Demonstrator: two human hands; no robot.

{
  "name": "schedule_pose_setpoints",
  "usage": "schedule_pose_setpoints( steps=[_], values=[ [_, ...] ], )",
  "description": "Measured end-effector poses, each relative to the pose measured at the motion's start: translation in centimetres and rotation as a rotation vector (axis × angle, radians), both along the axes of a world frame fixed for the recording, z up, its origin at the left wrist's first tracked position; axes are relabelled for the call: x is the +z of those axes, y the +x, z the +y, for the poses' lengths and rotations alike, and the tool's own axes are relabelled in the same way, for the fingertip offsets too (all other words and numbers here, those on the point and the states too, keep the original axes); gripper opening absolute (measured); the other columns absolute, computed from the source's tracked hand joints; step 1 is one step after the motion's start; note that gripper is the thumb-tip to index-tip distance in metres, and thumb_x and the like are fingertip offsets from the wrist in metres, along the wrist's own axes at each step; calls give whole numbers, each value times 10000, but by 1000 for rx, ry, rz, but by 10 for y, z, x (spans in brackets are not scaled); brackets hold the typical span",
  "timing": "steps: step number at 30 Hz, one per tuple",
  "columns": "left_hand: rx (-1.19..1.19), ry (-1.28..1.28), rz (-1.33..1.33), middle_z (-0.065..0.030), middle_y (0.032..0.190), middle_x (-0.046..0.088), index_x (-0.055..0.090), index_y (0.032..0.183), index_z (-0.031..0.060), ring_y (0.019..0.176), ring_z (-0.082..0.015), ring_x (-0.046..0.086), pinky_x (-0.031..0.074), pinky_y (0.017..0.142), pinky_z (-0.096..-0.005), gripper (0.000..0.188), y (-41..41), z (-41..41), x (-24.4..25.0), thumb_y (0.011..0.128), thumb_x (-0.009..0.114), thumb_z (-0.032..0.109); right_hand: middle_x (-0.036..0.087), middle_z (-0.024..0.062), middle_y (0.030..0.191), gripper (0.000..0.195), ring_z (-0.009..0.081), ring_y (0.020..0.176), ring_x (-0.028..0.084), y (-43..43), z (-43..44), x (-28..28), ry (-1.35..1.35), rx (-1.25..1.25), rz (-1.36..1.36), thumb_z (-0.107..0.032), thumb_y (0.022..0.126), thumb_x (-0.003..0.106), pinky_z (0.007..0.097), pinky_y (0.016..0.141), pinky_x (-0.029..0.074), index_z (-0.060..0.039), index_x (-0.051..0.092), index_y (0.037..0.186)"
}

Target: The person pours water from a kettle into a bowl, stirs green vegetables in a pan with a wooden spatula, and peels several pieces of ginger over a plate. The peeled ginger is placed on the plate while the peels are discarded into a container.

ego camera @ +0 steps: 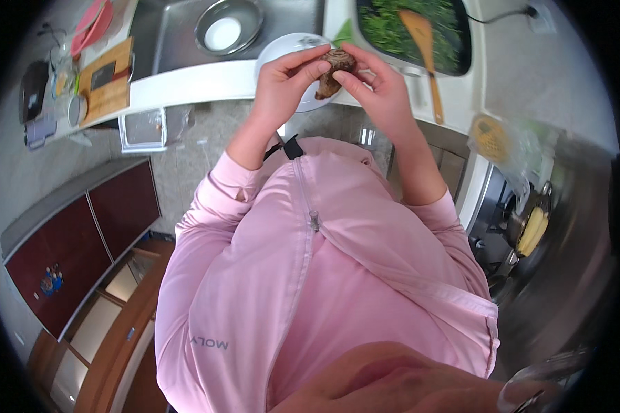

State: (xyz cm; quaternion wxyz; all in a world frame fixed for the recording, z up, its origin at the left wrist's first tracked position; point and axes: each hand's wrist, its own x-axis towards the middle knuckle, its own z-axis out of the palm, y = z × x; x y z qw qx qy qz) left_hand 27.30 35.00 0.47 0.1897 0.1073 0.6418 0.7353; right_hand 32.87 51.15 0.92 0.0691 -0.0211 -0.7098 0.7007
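Between the fingertips of both hands is a brown food item (338,64), with ring-like ridges on top and a tapered, lighter brown lower end; its exact kind is unclear. My left hand (284,88) grips its left side with thumb and fingers. On the opposite side, my right hand (381,92) pinches it the same way. Directly beneath is a white plate (273,50) with a grey pattern, partly covered by the hands. A green leaf-like piece (344,32) shows just beyond the fingers.
A steel sink (173,38) holds a metal bowl (202,26) around a smaller white one (223,34). Leafy greens (392,36) fill the right basin, crossed by a wooden spatula (426,51). Left is a cutting board (113,98); right, a pan (516,227) contains corn (533,231).
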Motion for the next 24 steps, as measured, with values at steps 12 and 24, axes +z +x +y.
schedule_pose_setpoints(
  steps=[12,24],
  values=[
    [-65,-159,-529,-36,899,659,652,1066,21,729,-61,578,499,656,-193,234,-30,-93,-92,865,624,138,642,67,877,376,92,793,573,-13,-116,-105,-79,-217,-448,-160,827,666,235,691,487,-5,588,1161],
    [-50,2,-583,-20,873,629,597,1160,12,748,-66,551,450,667,-192,389,-14,-68,-119,838,668,219,646,53,915,305,97,795,596,-11,-103,-101,-413,-514,-479,-142,849,647,228,668,520,12,611,1110]
  ],
)
